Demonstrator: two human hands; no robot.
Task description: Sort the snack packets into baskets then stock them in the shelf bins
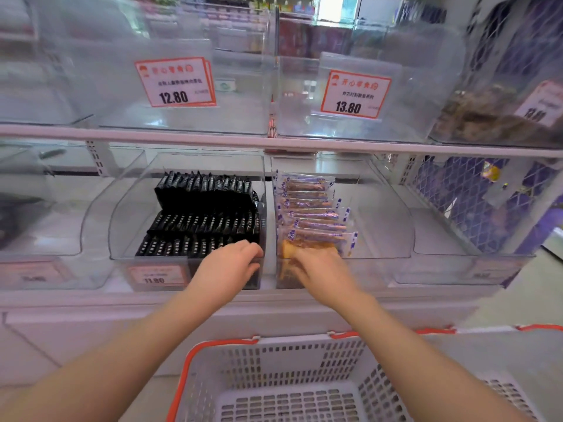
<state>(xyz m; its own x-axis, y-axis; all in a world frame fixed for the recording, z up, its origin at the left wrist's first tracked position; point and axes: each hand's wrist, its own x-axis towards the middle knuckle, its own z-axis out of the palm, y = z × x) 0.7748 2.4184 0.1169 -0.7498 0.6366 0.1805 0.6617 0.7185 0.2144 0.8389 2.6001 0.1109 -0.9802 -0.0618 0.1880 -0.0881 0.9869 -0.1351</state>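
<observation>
Nearest the camera sits a pale grey perforated plastic basket with an orange-red rim, directly below the two forearms; no packets show on the visible part of its floor.

Beyond it, both hands reach into the lower shelf's clear plastic bins. The left hand rests at the front right corner of the left clear bin, fingers curled down over the front edge of the black foil snack packets, which stand in three tidy rows. Whether it grips one cannot be told, since the fingertips are hidden.

The right hand is inside the front of the right clear bin, its fingers wrapped over the nearest of the transparent blue-and-white cake packets. These packets lie stacked along the bin's left wall, their long axes running left to right, the stack receding from the hand toward the back.

The packet under the right fingers lies just ahead of and below them, so the right hand is the nearer one for seating it; the likely step is pressing it flush against the stack. Much of this bin's right side appears unfilled.

Orange-bordered price cards hang on the upper bins.
</observation>
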